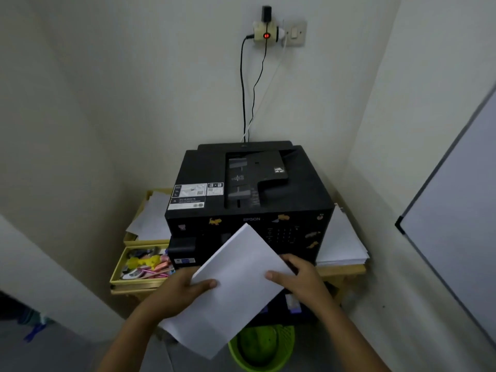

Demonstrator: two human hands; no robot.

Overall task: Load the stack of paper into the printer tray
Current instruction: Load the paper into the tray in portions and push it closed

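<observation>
Pale plaster walls meet in a corner behind the work area; a wall socket (292, 33) with one adapter block (264, 33), its red indicator lit, sits high on the rear wall. Three leads, two black and one white, drop from the adapter to behind the printer (249, 189). A white board (456, 210) with a dark frame leans along the right wall.

One black printer stands on a low wooden bench (346, 269) in the corner. Its top carries one document feeder cover and two white label panels; small animal stickers dot the front face.

Left of the printer are two yellow trays: the upper tray (139, 238) holds loose white sheets, the lower tray (118, 267) holds mixed small coloured items. Right of the printer, one spare pile of white sheets (343, 245) lies on the bench. One green basket (264, 347) stands on the floor below the front edge.

One stack of paper (236, 285) is held in the air in front of the printer's front panel, tilted, with one corner pointing up toward the brand name. It is not in any tray.

Left hand (185, 288): grip closed on the stack's left edge, thumb on top. Right hand (298, 277): grip closed on the stack's right edge, thumb on top, fingers underneath.
</observation>
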